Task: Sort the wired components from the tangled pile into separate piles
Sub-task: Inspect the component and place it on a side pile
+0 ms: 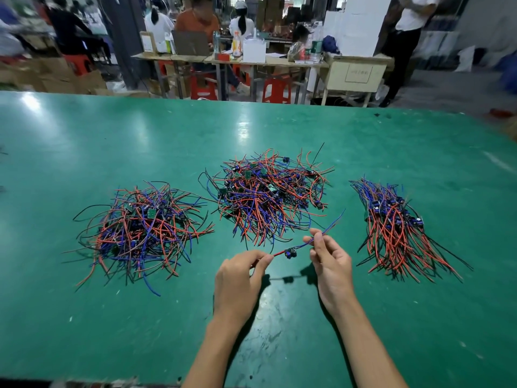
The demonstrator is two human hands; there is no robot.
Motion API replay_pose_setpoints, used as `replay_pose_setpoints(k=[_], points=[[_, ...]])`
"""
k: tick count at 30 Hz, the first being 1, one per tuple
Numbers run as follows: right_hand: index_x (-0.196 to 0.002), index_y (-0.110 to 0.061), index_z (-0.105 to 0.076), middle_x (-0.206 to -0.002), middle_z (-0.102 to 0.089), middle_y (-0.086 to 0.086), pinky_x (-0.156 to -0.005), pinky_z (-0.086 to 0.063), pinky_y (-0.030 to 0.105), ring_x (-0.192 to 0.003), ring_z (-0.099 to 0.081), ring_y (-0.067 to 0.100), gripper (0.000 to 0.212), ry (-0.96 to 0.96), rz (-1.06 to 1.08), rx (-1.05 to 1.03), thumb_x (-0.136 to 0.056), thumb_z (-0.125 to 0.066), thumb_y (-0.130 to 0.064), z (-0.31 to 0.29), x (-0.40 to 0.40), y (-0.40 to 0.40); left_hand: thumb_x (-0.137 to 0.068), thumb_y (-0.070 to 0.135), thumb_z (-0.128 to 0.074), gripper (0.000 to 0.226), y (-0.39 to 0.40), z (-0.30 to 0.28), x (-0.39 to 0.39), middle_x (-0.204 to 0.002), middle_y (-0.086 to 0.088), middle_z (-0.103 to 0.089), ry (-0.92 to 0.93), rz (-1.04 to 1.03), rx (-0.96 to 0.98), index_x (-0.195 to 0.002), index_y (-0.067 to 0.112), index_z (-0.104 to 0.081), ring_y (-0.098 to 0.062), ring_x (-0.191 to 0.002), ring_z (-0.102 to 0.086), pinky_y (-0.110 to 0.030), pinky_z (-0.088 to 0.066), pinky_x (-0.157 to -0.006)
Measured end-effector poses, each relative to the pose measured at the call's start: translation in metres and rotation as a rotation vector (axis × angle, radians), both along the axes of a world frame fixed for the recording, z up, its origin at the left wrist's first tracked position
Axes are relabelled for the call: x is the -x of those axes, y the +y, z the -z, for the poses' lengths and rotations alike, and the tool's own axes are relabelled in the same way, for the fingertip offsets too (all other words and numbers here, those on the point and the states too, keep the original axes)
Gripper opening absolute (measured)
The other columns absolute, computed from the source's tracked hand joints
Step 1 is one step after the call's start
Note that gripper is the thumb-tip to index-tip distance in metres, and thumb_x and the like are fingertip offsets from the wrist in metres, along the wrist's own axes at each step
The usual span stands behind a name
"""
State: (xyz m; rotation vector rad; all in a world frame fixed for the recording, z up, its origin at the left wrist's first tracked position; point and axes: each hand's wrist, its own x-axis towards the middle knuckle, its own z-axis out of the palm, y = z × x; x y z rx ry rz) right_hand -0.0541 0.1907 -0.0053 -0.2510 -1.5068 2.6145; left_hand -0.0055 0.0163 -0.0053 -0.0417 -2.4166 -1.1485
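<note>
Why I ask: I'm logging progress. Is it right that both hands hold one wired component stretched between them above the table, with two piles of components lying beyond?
Not quite: the head view shows three piles, left pile, middle pile and right pile. The rest holds: left hand and right hand pinch one wired component above the table.
</note>
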Motion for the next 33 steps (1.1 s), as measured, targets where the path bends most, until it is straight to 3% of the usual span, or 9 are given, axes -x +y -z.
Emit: replay_pose_setpoints(k=[5,9,13,16,19,22,26,30,33], points=[[-0.100,-0.016,-0.076,-0.093,-0.079,0.007,-0.061,-0.051,0.014,-0.061,-0.056,0.006,0.025,0.060,0.016,-0.169,-0.090,-0.069,-0.037,-0.002,-0.006,-0.004,-0.098,0.039,-0.063,0.021,0.002,0.000,-0.001,-0.077,0.013,-0.071,-0.055,0.064,0.037,-0.085,0.024,-0.073,-0.010,-0.069,-0.062,-0.034,-0.049,-0.068],[-0.099,-0.023,-0.079,-0.093,-0.079,0.010,-0.069,-0.055,0.019,-0.070,-0.067,0.010,0.022,0.108,-0.107,-0.365,-0.091,-0.067,-0.040,-0.003,-0.013,-0.010,-0.097,0.039,-0.064,0.021,0.000,0.002,0.000,-0.075,0.013,-0.070,-0.058,0.057,0.023,-0.084,0.025,-0.072,-0.007,-0.068,-0.062,-0.035,-0.051,-0.068],[-0.098,-0.017,-0.072,-0.083,-0.078,0.005,-0.066,-0.058,0.026,-0.078,-0.074,0.018,0.022,0.051,0.029,-0.375,-0.098,-0.060,-0.036,-0.019,0.000,-0.005,-0.097,0.044,-0.063,0.021,-0.002,0.005,0.002,-0.069,0.017,-0.067,-0.113,0.049,-0.058,-0.085,0.029,-0.072,-0.003,-0.065,-0.060,-0.025,-0.045,-0.062],[-0.098,-0.020,-0.070,-0.066,-0.068,-0.005,-0.049,-0.057,0.029,-0.060,-0.073,0.020,0.022,0.051,0.163,-0.433,-0.106,-0.053,-0.030,-0.050,0.032,0.028,-0.097,0.044,-0.062,0.021,-0.004,0.007,0.004,-0.066,0.021,-0.067,-0.131,0.016,-0.159,-0.081,0.033,-0.070,0.006,-0.059,-0.062,-0.013,-0.038,-0.057],[-0.102,-0.013,-0.074,-0.066,-0.066,-0.001,-0.039,-0.050,0.024,-0.039,-0.061,0.013,0.022,0.021,0.301,-0.685,-0.103,-0.056,-0.026,-0.089,0.077,0.080,-0.097,0.048,-0.059,0.024,-0.005,0.010,0.008,-0.062,0.016,-0.068,-0.166,-0.009,-0.312,-0.079,0.036,-0.070,0.002,-0.057,-0.067,-0.028,-0.056,-0.065],[-0.101,-0.009,-0.076,-0.080,-0.072,0.008,-0.066,-0.061,0.043,-0.055,-0.068,0.028,0.028,-0.095,0.389,-0.967,-0.099,-0.058,-0.029,-0.114,0.120,0.127,-0.097,0.049,-0.058,0.024,-0.006,0.010,0.010,-0.062,0.013,-0.068,-0.174,-0.034,-0.365,-0.080,0.037,-0.070,-0.004,-0.059,-0.069,-0.039,-0.061,-0.067],[-0.117,-0.004,-0.069,-0.121,-0.067,0.025,-0.097,-0.048,0.044,-0.117,-0.060,0.041,0.041,-0.429,0.357,-1.606,-0.091,-0.068,-0.035,-0.105,0.141,0.147,-0.099,0.044,-0.060,0.030,-0.009,0.012,0.013,-0.061,0.014,-0.069,-0.195,-0.061,-0.384,-0.074,0.032,-0.071,-0.001,-0.061,-0.070,-0.030,-0.056,-0.062],[-0.125,-0.024,-0.068,-0.113,-0.074,0.004,-0.095,-0.051,0.041,-0.112,-0.065,0.029,0.034,-0.137,0.137,-1.622,-0.091,-0.066,-0.027,-0.075,0.139,0.097,-0.099,0.038,-0.062,0.031,-0.010,0.013,0.015,-0.060,0.015,-0.068,-0.203,-0.077,-0.378,-0.071,0.028,-0.072,0.000,-0.060,-0.069,-0.025,-0.052,-0.059],[-0.130,-0.025,-0.065,-0.115,-0.072,0.004,-0.095,-0.054,0.043,-0.106,-0.068,0.027,0.035,-0.156,-0.088,-1.533,-0.097,-0.064,-0.037,-0.044,0.138,0.060,-0.099,0.037,-0.062,0.031,-0.010,0.014,0.016,-0.061,0.015,-0.069,-0.212,-0.069,-0.387,-0.071,0.027,-0.072,0.000,-0.061,-0.070,-0.027,-0.055,-0.062]])
